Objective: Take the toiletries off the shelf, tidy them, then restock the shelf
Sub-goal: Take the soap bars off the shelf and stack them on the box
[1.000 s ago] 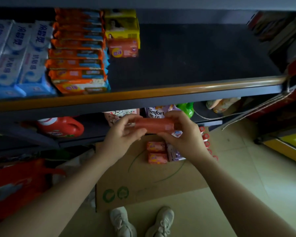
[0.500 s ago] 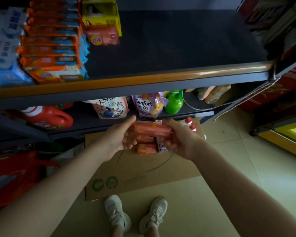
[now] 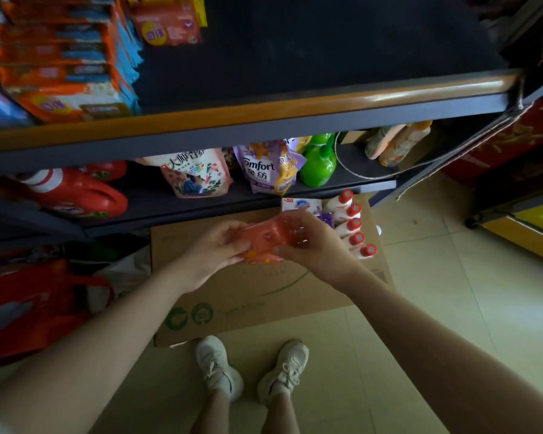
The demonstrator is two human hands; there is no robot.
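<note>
Holding an orange-red packet [image 3: 265, 242] between both hands, just above the cardboard sheet [image 3: 232, 296] on the floor. Left hand [image 3: 212, 253] grips the packet's left end, fingers curled over the top, thumb on the near side. Right hand [image 3: 314, 245] covers the right end, fingers wrapped round it. Both grips are closed on the packet; neither hand is spread.

Step in hand, as I judge it: the tidying stage, with the packet being squared up or gathered with others before it goes back. More toiletries lie on the far right of the cardboard: a row of red-capped white bottles [image 3: 355, 228] and a small white and blue box [image 3: 301, 205]. The top shelf [image 3: 295, 104] has stacked orange packs [image 3: 57, 67] at its left and a wide bare stretch to the right.

Next move calls for lifting the packet up and far, over the shelf's raised front edge, and setting it flat beside the orange stacks.

Hard to make out: the packet is motion-blurred, so whether it is one packet or several pressed together cannot be told. Its label is unreadable. The right hand hides whatever lies directly beneath it on the cardboard. The orange stacks are cut off at the left and top.
</note>
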